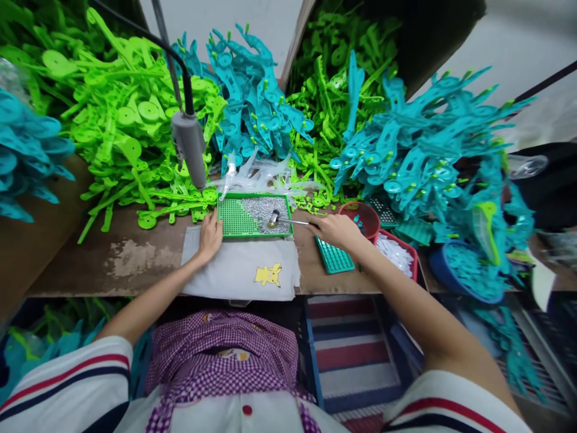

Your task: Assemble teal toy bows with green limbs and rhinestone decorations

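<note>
A shallow green tray [234, 235] with a grid of small holes sits on a grey cloth [238, 264] printed with a yellow cartoon figure. Many tiny silvery metal pieces [261, 207] cover its right part, while the left part shows bare holes. My left hand [210, 236] grips the tray's left edge. In my right hand [336, 231], closed around its handle, is a small hammer-like tool [288, 222] with a thin metal shaft. The tool's dark and brass-coloured head rests over the metal pieces.
Lime-green plastic parts [135, 132] and turquoise parts [252, 90] are heaped behind the tray. A grey electric screwdriver [189, 144] hangs above. At right lie a teal tray [334, 257], red bowl [364, 218], red container of white pieces [413, 258] and blue basin [439, 264].
</note>
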The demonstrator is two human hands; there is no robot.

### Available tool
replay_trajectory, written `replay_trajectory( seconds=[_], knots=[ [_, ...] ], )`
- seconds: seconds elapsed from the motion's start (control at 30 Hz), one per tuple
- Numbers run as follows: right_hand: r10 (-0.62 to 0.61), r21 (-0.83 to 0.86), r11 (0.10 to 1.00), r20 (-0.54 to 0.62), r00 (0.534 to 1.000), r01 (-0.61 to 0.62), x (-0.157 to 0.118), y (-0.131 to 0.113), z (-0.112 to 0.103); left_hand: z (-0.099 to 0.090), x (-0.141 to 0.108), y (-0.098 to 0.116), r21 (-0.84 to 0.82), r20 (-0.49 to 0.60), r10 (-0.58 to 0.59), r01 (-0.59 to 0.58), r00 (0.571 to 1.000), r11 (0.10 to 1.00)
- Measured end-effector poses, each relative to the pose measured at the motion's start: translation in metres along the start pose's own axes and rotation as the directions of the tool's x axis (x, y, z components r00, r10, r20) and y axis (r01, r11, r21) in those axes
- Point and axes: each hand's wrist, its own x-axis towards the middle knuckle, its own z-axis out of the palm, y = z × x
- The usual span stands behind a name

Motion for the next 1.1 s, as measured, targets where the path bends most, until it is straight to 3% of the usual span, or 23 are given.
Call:
replay_trajectory(
  seconds=[0.17,0.4,0.5,0.6,0.7,0.77,0.9,1.1],
  knots=[
    [-0.11,0.038,0.993,-0.023,0.994,0.111,0.023,-0.022,0.001,0.007,0.001,-0.009,-0.107,-0.041,0.005,-0.009,0.999,0.994],
    [-0.193,0.178,0.96,-0.131,0.972,0.214,0.056,-0.075,-0.005,0.008,0.002,-0.009,-0.155,-0.054,-0.007,-0.001,0.999,0.988],
    [-0.155,0.21,0.96,-0.152,0.976,0.185,0.053,-0.064,-0.009,0.007,0.0,-0.007,-0.159,-0.051,-0.011,0.003,0.999,0.987],
    [-0.049,0.177,0.981,-0.139,0.989,0.073,0.031,-0.025,-0.009,0.007,0.0,-0.008,-0.163,-0.039,-0.008,0.001,0.999,0.987],
    [0.039,0.086,0.996,-0.071,0.997,-0.033,0.011,0.01,-0.003,0.008,0.0,-0.01,-0.161,-0.056,0.013,-0.022,0.998,0.987],
    [0.046,0.049,0.998,-0.016,0.999,-0.045,0.008,0.019,0.001,0.009,0.001,-0.01,-0.153,-0.074,0.034,-0.045,0.997,0.987],
    [-0.028,0.085,0.996,-0.034,0.999,0.031,0.03,0.006,0.01,0.009,0.001,-0.008,-0.116,-0.083,0.076,-0.085,0.994,0.99],
    [-0.159,0.123,0.976,-0.147,0.976,0.178,0.066,-0.041,0.006,0.01,0.002,-0.01,-0.13,-0.094,0.071,-0.083,0.993,0.988]
  ],
)
